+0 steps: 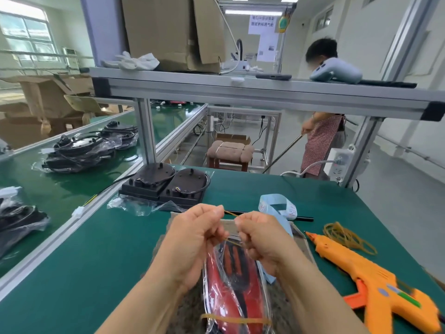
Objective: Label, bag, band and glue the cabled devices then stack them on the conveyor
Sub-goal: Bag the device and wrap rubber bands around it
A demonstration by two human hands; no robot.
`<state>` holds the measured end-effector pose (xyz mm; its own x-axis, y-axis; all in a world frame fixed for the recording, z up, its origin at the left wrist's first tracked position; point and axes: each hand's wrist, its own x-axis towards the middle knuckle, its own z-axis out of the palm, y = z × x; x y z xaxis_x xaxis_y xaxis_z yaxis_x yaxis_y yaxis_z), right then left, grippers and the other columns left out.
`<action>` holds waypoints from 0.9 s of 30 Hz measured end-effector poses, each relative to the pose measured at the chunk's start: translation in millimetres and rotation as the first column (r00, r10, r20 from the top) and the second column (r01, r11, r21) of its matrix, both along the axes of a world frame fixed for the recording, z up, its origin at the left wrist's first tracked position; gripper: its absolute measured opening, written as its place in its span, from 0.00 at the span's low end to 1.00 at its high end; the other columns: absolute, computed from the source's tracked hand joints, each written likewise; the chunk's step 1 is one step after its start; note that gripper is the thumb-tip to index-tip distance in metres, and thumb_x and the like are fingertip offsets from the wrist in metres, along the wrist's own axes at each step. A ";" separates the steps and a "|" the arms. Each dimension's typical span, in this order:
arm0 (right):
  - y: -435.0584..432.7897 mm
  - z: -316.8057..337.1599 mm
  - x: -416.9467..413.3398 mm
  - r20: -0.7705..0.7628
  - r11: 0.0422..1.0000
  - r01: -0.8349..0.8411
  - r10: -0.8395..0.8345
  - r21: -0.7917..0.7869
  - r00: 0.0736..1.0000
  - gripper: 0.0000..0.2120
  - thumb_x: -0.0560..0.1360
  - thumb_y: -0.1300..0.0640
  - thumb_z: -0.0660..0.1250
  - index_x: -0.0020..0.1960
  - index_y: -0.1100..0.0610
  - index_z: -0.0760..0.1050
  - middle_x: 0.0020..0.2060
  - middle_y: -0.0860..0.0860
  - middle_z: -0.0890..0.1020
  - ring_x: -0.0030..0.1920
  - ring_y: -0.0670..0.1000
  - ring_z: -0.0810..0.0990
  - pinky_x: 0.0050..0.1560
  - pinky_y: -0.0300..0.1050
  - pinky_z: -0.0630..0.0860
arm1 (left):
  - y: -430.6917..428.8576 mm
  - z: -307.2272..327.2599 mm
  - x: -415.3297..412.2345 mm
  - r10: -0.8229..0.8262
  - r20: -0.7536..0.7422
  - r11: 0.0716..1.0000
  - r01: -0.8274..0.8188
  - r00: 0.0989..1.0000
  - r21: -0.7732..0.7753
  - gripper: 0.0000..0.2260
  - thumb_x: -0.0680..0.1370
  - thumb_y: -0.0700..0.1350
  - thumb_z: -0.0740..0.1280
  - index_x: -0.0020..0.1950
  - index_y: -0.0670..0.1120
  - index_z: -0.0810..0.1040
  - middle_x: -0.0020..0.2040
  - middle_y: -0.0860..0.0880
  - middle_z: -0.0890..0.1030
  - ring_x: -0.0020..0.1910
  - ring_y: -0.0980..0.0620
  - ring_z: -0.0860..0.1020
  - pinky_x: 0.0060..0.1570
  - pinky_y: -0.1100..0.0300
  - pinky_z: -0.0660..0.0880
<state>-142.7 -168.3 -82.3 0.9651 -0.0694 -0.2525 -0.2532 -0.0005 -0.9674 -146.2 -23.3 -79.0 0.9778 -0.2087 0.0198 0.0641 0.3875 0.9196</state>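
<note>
A red and black cabled device in a clear plastic bag (234,283) lies at the near edge of the green table (101,256), on a grey-brown mat (302,239). One yellow-brown rubber band (237,320) already goes around its near end. The left hand (196,239) and the right hand (261,238) are both closed in a pinch on a second thin rubber band (231,214), which is stretched between them over the far end of the bag.

Right of the mat lies one orange glue gun (375,283), its nozzle pointing to the far left, and beside it a loose heap of rubber bands (346,237). Behind the hands are a pale blue label strip (277,206) and a thin black rod (304,218). At the far edge of the table two black devices with cables (166,185) stand side by side, touching each other.

The left part of the table is bare up to its aluminium rail (72,227). Beyond the rail, on the green conveyor (65,189), bagged devices lie in three piles: one near (19,220), one in the middle (79,153), one farther (122,132). Between these piles the belt is free.
</note>
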 end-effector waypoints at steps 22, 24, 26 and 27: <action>-12.7 -34.7 29.1 -0.050 0.370 -0.090 0.114 -0.925 0.992 0.09 0.78 0.59 0.55 0.45 0.54 0.74 0.46 0.55 0.78 0.48 0.58 0.75 0.41 0.46 0.71 | 34.2 -52.0 47.6 0.125 0.110 0.371 -0.149 0.986 0.917 0.22 0.82 0.56 0.60 0.49 0.37 0.80 0.42 0.38 0.82 0.44 0.40 0.80 0.49 0.53 0.76; -5.7 -34.3 27.3 -0.036 0.254 -0.085 0.194 -0.963 0.980 0.15 0.80 0.60 0.52 0.59 0.59 0.76 0.56 0.59 0.79 0.57 0.61 0.77 0.50 0.51 0.72 | 34.2 -51.0 45.0 0.109 0.068 0.359 -0.103 0.992 0.927 0.28 0.83 0.58 0.55 0.54 0.33 0.79 0.51 0.34 0.82 0.52 0.37 0.80 0.51 0.52 0.75; -0.3 -30.2 25.1 -0.045 0.235 -0.090 0.193 -0.968 0.980 0.19 0.82 0.58 0.47 0.60 0.61 0.76 0.59 0.59 0.79 0.60 0.61 0.77 0.52 0.51 0.70 | 36.3 -49.4 40.8 0.079 0.048 0.361 -0.073 0.996 0.930 0.30 0.83 0.59 0.52 0.55 0.33 0.79 0.53 0.34 0.81 0.54 0.37 0.79 0.54 0.53 0.74; 1.0 -27.5 25.0 -0.051 0.205 -0.096 0.213 -0.974 0.976 0.20 0.83 0.58 0.46 0.59 0.60 0.75 0.59 0.58 0.79 0.60 0.61 0.76 0.51 0.50 0.69 | 37.6 -47.3 39.9 0.054 0.057 0.351 -0.073 0.997 0.934 0.28 0.84 0.57 0.51 0.56 0.34 0.79 0.52 0.35 0.82 0.53 0.38 0.79 0.56 0.52 0.74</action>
